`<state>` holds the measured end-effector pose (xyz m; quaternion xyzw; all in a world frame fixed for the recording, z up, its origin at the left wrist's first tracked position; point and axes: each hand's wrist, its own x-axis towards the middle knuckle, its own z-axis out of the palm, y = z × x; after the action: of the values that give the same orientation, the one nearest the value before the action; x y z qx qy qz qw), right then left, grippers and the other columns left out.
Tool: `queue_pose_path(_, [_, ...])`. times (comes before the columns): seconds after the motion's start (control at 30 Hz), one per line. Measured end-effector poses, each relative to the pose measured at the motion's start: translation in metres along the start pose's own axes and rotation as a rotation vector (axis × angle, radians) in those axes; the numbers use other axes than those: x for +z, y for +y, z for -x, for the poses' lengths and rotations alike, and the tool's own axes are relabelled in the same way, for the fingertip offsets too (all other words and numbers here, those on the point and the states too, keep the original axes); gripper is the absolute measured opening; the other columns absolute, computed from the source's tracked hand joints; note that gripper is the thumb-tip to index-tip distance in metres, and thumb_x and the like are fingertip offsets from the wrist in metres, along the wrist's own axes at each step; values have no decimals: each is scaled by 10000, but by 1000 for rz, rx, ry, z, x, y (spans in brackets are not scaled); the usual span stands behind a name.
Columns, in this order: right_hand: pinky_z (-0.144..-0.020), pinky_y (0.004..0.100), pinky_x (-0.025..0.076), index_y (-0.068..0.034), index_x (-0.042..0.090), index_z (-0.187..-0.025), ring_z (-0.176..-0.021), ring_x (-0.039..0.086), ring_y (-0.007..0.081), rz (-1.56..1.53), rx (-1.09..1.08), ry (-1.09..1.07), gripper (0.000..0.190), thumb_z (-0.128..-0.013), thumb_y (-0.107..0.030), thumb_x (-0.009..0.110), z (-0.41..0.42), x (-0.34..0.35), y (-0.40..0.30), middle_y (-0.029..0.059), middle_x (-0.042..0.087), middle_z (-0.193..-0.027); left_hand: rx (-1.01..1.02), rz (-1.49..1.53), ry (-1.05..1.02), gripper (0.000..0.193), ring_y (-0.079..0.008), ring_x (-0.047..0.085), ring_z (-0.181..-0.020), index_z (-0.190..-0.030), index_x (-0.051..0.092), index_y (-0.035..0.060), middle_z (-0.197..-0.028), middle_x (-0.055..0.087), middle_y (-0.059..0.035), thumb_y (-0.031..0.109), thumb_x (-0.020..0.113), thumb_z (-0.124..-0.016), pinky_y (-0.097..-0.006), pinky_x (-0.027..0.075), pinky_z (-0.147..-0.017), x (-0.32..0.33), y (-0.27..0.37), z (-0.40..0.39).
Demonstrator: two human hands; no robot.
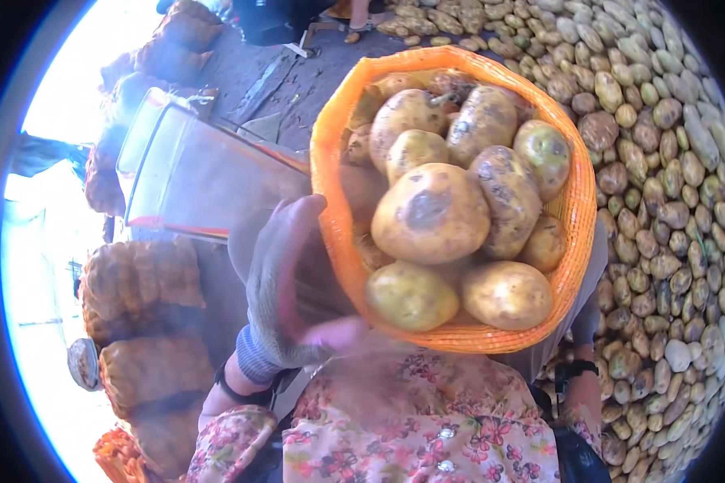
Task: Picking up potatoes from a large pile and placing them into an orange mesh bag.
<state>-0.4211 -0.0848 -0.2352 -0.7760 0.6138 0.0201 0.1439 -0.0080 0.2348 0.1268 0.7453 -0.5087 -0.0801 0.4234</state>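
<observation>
An orange mesh sack stands before me with its mouth wide and its rim rolled outward, full of large soil-marked potatoes. At the sack's left side is my left hand in a grey knit glove, fingers and thumb spread, the fingertips close to the rim; whether they touch it I cannot tell. My right forearm, with a dark wristband, comes down at the right, and the right hand is hidden beside or behind the sack.
A large heap of loose potatoes covers the right side. Filled mesh sacks lie at the left, with more at the upper left. A pale plastic crate stands left of the sack. Another person's foot shows at the top.
</observation>
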Motion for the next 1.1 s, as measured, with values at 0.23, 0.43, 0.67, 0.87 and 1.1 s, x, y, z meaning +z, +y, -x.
queue_pose_path(0.23, [-1081,396,428,10,403,-1463,-1212,558,253,-1386,-495,94,766,-823,-213,759,-38,-259,-121,128,555,-1324,-769,754,149,641,-135,647,-704,-1301,465,-41,-916,649,-77,309,799,-880,-258,529,-629,4,-13,-10])
queue_pose_path(0.43, [-1172,506,381,41,410,-1460,-1323,536,321,-1610,-1065,-452,661,-981,-380,585,7,-377,-319,193,511,-1460,-718,694,193,545,-127,624,-603,-1238,481,-6,-901,656,-79,232,800,-866,-233,511,-513,23,-21,-17])
queue_pose_path(0.67, [-1063,398,472,-62,471,-1443,-1235,591,283,-693,-1423,-479,799,-749,-245,822,92,-363,-448,138,597,-1337,-611,1142,351,456,-119,650,-676,-1229,508,-11,-915,675,-71,122,756,-870,-220,516,-514,8,-22,-4])
queue_pose_path(0.87, [-971,413,480,-30,609,-1248,-1096,643,334,-14,-1576,-567,637,-729,-326,832,112,-327,-480,205,667,-1132,-547,1161,407,438,-109,638,-630,-1205,506,-28,-869,660,-59,104,752,-867,-223,508,-490,-15,-20,0])
queue_pose_path(1.1, [-919,476,503,-40,528,-1343,-1054,615,417,-82,-1766,-497,789,-653,-320,789,104,-303,-458,179,617,-1162,-546,1167,294,443,-106,596,-522,-1194,483,-26,-793,641,-55,60,753,-854,-225,485,-446,-24,-24,-3])
